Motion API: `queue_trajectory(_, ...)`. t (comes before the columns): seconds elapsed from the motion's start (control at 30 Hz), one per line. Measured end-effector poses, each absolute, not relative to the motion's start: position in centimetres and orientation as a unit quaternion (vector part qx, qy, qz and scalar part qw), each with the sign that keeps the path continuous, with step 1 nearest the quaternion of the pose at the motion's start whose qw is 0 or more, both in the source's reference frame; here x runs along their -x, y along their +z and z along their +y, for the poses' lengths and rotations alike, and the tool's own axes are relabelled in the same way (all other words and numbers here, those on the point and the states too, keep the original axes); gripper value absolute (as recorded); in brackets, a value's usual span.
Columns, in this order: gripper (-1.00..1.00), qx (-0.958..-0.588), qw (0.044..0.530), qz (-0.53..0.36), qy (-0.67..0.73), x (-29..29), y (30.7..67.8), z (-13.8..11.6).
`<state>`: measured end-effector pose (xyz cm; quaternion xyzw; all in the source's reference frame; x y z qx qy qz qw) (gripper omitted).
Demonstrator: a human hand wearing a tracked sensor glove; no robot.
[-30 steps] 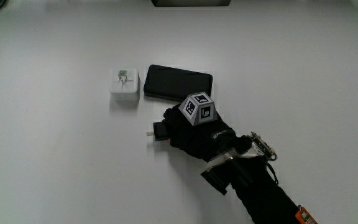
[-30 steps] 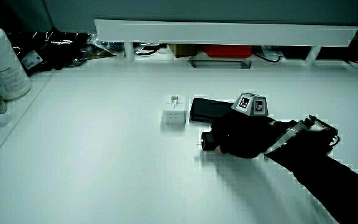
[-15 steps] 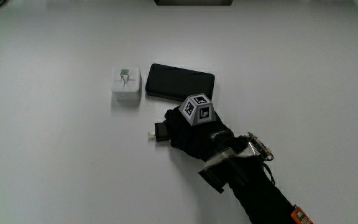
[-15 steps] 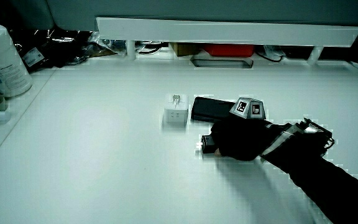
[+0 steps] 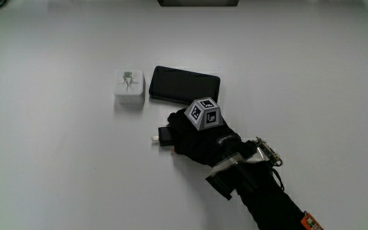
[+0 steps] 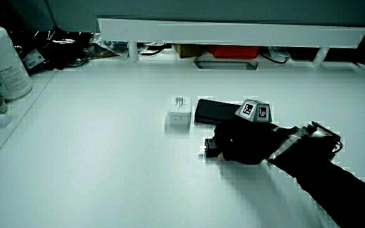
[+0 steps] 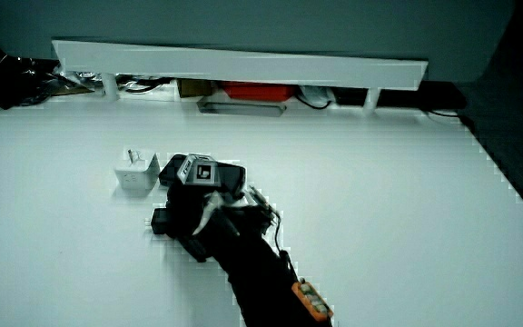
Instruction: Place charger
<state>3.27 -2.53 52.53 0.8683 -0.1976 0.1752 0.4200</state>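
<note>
So the hand [image 5: 200, 135] is low on the white counter [image 5: 62, 172], knuckles up with the patterned cube [image 5: 204, 113] on its back, and its grip is closed around a small black charger [image 5: 165, 135]. You can see the black body poking out past the fingers [image 5: 176, 121] with a little pale plug tip [image 5: 153, 137] at the end, and it looks like it's down at the counter surface, though I can't tell for sure if it's actually touching. The hand sits just nearer the person than a black phone [image 5: 183, 84] lying flat, and the cube overlaps the phone's near edge in the main view. Right beside the phone is a white cube-shaped charger [image 5: 130, 89] with its prongs pointing up, a thin gap between the two. In a side view the same lineup shows: white charger [image 6: 178, 113], phone [image 6: 215, 111], then the hand [image 6: 243, 142] with the black charger [image 6: 211, 147] sticking out of it. There's also a low white partition [image 6: 233, 31] with cables and clutter under it, and a pale canister [image 6: 2, 63] off at the counter's edge.
</note>
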Motion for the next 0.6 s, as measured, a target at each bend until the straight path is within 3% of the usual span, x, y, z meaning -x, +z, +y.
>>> queue_trajectory(0.3, -1.0, -0.863, 0.395, -0.217, 0.228, -5.4, 49.2, -2.9)
queue_trajectory(0.47, -1.0, -0.836, 0.397, -0.239, 0.295, -8.5, 47.1, -3.8)
queue_trajectory(0.6, -1.0, -0.861, 0.385, -0.207, 0.258, -10.9, 43.1, -4.3)
